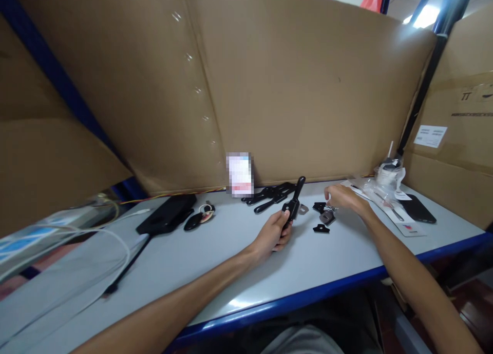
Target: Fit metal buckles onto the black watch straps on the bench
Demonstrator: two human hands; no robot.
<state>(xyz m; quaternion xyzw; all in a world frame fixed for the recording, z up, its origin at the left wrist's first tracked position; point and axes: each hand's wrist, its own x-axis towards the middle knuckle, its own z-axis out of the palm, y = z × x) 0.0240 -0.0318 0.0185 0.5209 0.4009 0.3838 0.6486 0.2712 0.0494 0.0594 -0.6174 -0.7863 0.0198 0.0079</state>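
Note:
My left hand is closed around a black spokeshave, one handle of which points up and away from me. To the right, my right hand hovers over small loose parts with its fingers pinched together; what they hold, if anything, is too small to make out. Below those fingers lie grey slotted blades and a black cap plate. Another black cap plate rests nearer to me. A single grey blade is just right of the held spokeshave. More black spokeshaves are piled behind.
Against the cardboard wall leans a blurred bright card or screen. Left on the table are a black device with a cable and keys. Plastic packaging and a dark phone lie right.

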